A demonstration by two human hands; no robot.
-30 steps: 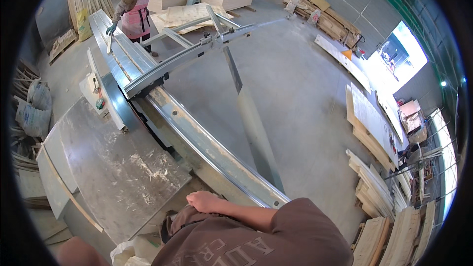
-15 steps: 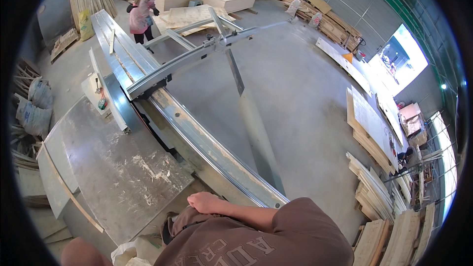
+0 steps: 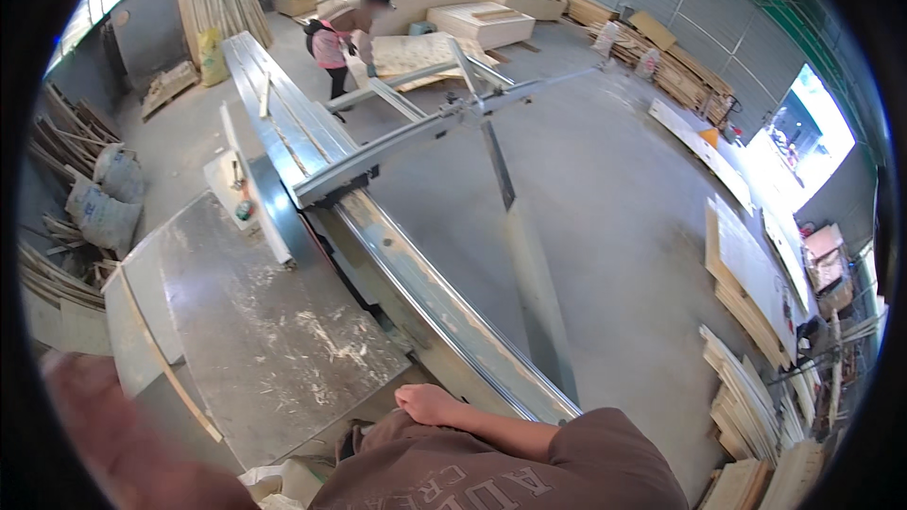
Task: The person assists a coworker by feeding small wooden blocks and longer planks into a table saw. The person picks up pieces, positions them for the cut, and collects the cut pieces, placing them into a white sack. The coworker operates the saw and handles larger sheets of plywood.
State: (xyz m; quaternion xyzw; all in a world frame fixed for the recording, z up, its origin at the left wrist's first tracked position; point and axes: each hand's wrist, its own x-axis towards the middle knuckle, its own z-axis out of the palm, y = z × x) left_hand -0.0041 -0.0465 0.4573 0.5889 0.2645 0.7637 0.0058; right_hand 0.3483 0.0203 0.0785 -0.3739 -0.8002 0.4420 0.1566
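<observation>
My right hand rests curled against my front, close to the near corner of a grey metal saw table. Its fingers are folded under, and what they may hold is hidden. At the lower left, my left hand is smeared by motion, so its fingers cannot be read. It is raised near a thin wooden strip along the table's left side. Sawdust and wood shavings lie on the table top. A long metal rail runs past the table's right side.
Beyond the table lie a metal fence, a slatted sliding bed and a crosscut frame. Another person bends over a wooden sheet at the back. Board stacks stand right; white sacks left.
My left hand has come up into view at the lower left. The view has swung left. The person at the back has bent toward the wooden sheet. My right hand stays put.
</observation>
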